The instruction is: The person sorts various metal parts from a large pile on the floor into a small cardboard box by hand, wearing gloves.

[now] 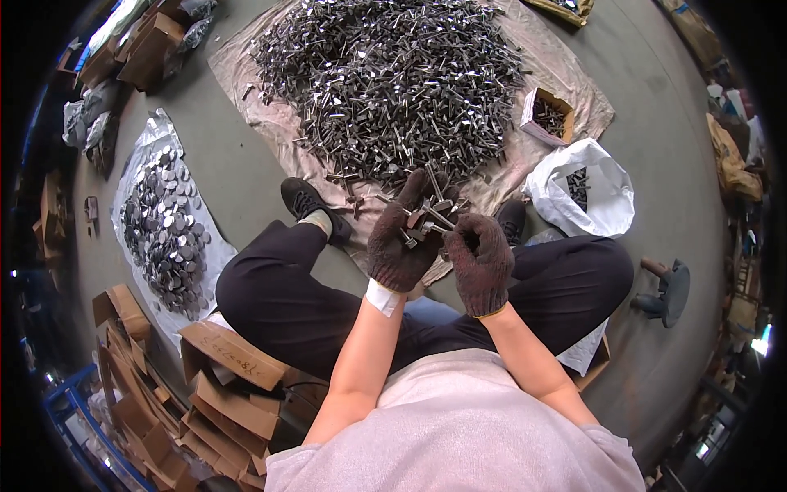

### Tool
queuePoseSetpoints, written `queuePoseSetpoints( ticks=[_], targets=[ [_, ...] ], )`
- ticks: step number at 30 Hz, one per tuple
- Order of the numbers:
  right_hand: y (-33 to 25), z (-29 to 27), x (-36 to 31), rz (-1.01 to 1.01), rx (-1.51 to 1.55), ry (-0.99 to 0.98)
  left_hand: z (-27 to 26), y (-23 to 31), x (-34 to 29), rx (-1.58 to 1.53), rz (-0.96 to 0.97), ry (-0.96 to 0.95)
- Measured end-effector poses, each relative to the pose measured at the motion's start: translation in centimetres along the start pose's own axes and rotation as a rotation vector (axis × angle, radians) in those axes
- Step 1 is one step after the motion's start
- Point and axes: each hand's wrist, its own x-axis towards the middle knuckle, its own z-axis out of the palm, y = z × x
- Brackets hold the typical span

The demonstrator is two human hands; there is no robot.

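Note:
My left hand (400, 246), in a dark brown knitted glove with a white band at the wrist, cups several flat-headed metal bolts (423, 220) in its palm and fingers. Close beside it, my right hand (482, 266) wears a matching glove. Its fingers are closed in a pinch at the end of one bolt, whose shaft points toward the left hand; the fingertips partly hide it. Just beyond both hands lies a large heap of similar metal bolts (393, 90) on a pinkish cloth (270, 135).
A small box of bolts (548, 117) stands on the cloth's right side. Near it is a white sack (602, 193) with dark pieces inside. Round metal discs (168, 234) cover a plastic sheet at left. Cardboard boxes (234, 410) pile up lower left; a small stool (674, 293) stands right.

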Motion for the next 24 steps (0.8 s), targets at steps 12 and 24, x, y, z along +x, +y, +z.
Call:
queuePoseSetpoints(
  ticks=[12, 24],
  targets=[
    [0.4, 0.3, 0.2, -0.310, -0.036, -0.003, 0.8, 0.8, 0.1, -0.182, -0.124, -0.011],
    [-2.3, 0.0, 1.8, -0.548, -0.334, -0.109, 0.1, 0.1, -0.1, -0.136, -0.122, 0.012]
  ],
)
